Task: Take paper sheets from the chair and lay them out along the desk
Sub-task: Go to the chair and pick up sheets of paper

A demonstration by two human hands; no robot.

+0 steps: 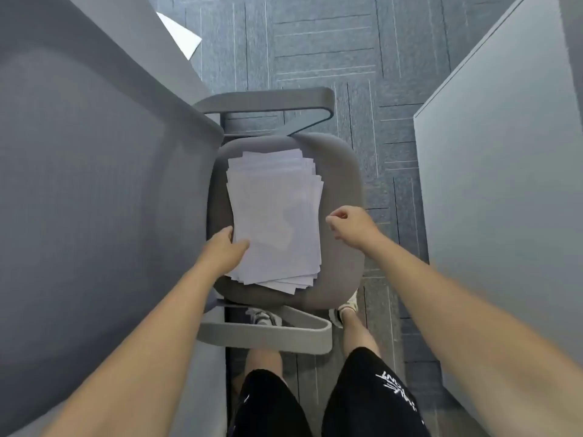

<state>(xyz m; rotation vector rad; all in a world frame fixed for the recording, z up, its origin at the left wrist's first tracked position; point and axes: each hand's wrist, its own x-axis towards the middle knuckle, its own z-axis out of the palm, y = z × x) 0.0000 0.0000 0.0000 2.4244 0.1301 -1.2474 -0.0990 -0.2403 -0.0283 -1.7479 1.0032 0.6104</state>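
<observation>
A loose stack of white paper sheets (276, 216) lies on the grey padded seat of the chair (342, 190) below me. My left hand (225, 247) rests on the stack's left edge, thumb on top of the sheets and fingers at the side. My right hand (350, 223) hovers just right of the stack over the seat, fingers curled loosely and holding nothing. One white sheet (181, 34) sticks out over the edge of the grey desk (176, 74) at the upper left.
The chair's tall grey backrest (88, 184) fills the left of the view, and its armrests (268, 100) frame the seat front and back. A grey desk panel (504, 184) stands at the right. Blue-grey carpet lies between them. My legs and shoes are under the chair's near edge.
</observation>
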